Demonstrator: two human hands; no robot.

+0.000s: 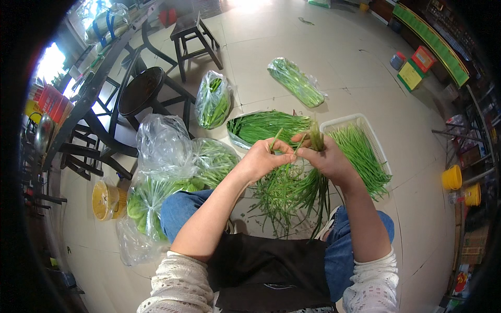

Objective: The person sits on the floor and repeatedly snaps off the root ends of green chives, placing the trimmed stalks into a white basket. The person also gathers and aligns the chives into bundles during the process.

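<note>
My right hand (328, 159) grips a bunch of Chinese chives (316, 137), pale stem ends up and green leaves hanging below. Close beside it, my left hand (267, 158) pinches a thin green stalk (277, 137) or two, its fingertips almost touching the right thumb. A loose heap of chive leaves and trimmings (280, 197) lies on the floor under both hands. Just beyond is an open plastic bag filled with chives (270, 123). Right of my right hand, a white plastic basket (360, 117) holds more chives (356, 156) laid lengthwise.
Bagged greens (213, 103), a wrapped celery-like bundle (296, 83), a bag of green beans (215, 160) and bagged leafy vegetables (150, 203) lie around me. At left stand a yellow bucket (102, 200), a dark stool (141, 92) and a table (84, 107). Shelving (434, 43) lines the right.
</note>
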